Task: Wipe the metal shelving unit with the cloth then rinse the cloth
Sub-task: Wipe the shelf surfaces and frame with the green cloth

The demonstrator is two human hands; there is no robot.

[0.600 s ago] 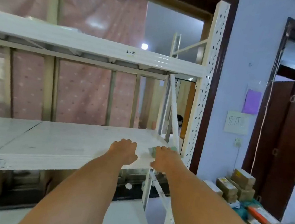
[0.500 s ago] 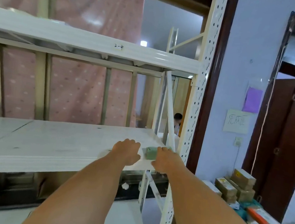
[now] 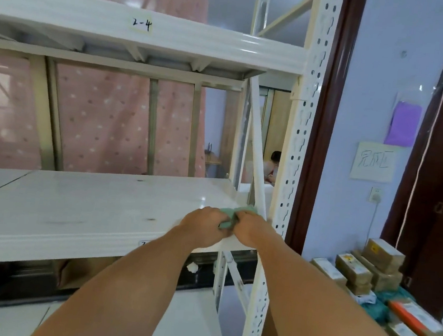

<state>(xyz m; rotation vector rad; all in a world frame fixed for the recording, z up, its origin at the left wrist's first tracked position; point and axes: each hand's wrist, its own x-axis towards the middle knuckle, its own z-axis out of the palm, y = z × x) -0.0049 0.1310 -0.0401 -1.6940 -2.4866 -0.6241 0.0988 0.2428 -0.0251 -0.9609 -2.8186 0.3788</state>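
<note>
On the white shelf [image 3: 72, 206], both hands grip the green cloth [image 3: 229, 218].

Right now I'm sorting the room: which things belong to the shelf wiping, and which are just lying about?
Job: green cloth, gripped by left hand and right hand; metal shelving unit.
Lying about: cardboard boxes on the floor; wall notes.

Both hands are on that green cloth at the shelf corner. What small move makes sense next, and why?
Probably slide the cloth leftward along the shelf board: left hand and right hand grip it at the right front corner, and dark smudges show further left.
</note>
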